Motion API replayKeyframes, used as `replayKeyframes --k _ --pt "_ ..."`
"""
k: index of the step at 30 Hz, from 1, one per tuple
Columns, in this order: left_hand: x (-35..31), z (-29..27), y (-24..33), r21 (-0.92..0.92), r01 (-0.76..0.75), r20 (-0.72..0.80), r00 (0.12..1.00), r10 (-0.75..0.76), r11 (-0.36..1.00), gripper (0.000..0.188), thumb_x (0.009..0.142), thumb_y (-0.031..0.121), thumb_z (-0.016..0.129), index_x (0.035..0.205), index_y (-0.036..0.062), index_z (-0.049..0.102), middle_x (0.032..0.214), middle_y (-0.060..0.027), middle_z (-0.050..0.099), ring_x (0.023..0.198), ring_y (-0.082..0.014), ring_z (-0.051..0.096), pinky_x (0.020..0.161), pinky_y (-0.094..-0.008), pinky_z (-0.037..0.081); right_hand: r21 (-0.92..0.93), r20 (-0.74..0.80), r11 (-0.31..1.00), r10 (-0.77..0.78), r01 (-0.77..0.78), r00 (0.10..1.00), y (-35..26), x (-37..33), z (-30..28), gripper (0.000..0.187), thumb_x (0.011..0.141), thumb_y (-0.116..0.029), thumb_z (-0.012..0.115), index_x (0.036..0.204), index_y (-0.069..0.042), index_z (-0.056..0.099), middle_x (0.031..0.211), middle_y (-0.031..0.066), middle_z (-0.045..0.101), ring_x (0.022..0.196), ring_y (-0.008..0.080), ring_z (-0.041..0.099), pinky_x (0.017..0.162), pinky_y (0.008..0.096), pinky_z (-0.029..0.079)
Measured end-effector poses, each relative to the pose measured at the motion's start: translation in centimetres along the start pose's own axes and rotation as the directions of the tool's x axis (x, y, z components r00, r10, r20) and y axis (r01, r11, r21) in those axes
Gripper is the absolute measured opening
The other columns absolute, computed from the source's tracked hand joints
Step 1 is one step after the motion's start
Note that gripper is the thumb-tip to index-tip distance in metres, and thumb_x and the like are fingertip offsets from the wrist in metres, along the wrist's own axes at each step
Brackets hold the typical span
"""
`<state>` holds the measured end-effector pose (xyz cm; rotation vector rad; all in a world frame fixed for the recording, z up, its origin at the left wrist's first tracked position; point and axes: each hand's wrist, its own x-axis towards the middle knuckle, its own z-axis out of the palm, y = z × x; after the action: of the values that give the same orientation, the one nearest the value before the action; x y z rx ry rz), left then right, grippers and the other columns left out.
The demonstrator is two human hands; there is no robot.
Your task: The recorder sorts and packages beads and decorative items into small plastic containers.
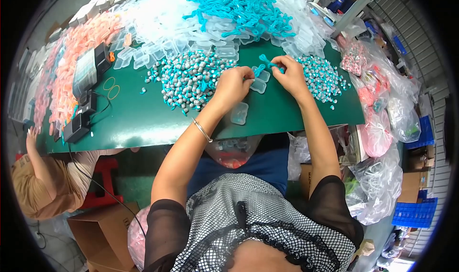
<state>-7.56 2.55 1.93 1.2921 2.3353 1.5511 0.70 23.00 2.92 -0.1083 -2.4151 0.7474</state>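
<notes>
My left hand [233,86], a bangle on its wrist, has thumb and fingertips closed at a short teal cord piece [259,70] over a clear plastic case [258,85]. Just to its right, my right hand [289,75] pinches a folded bundle of teal cord [266,59], one end sticking out past the fingers. A second clear case [239,114] lies nearer me on the green table [138,121]. Left of my left hand is a heap of small grey-and-teal plugs [189,78]; a heap of smaller white-and-teal pieces [321,77] lies right of my right hand.
Bundled teal cords [241,9] are piled on many clear cases [158,14] at the back. Orange pieces [91,33], a black device [81,119] and rubber bands [111,89] lie left. Another person [48,176] is at left. Plastic bags [377,133] crowd the right.
</notes>
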Motion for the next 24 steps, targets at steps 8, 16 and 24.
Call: replayKeyframes --k 8,16,24 --pt "0.5 1.8 -1.0 0.208 0.015 0.040 0.999 -0.024 0.978 0.009 0.077 0.011 0.071 0.084 0.0059 0.074 0.089 -0.0173 0.066 0.084 -0.0375 0.066 0.075 -0.0467 0.054 -0.261 0.111 0.965 0.007 0.022 0.994 2.4 -0.4 1.9 0.024 0.078 -0.011 0.070 0.102 -0.009 0.068 0.094 0.0122 0.064 0.086 0.0320 0.065 0.075 0.0436 0.053" --pt "-0.2 1.4 0.0 0.318 0.029 0.026 0.999 -0.039 0.948 0.013 0.076 0.014 0.073 0.081 0.0026 0.073 0.083 -0.0183 0.064 0.081 -0.0359 0.064 0.077 -0.0450 0.053 -0.215 -0.028 0.976 -0.033 0.027 0.999 2.7 -0.7 -3.2 0.020 0.079 -0.009 0.070 0.099 -0.007 0.069 0.092 0.0105 0.067 0.088 0.0310 0.065 0.077 0.0416 0.052" --pt "-0.1 0.9 0.9 0.448 0.060 0.060 0.993 -0.097 0.892 0.015 0.077 0.017 0.071 0.079 0.0029 0.072 0.086 -0.0180 0.063 0.081 -0.0377 0.065 0.073 -0.0480 0.055 -0.604 0.051 0.793 -0.064 0.082 0.997 2.8 -1.9 -4.9 0.013 0.073 -0.014 0.075 0.086 -0.014 0.073 0.087 0.0034 0.064 0.091 0.0252 0.060 0.079 0.0446 0.041"
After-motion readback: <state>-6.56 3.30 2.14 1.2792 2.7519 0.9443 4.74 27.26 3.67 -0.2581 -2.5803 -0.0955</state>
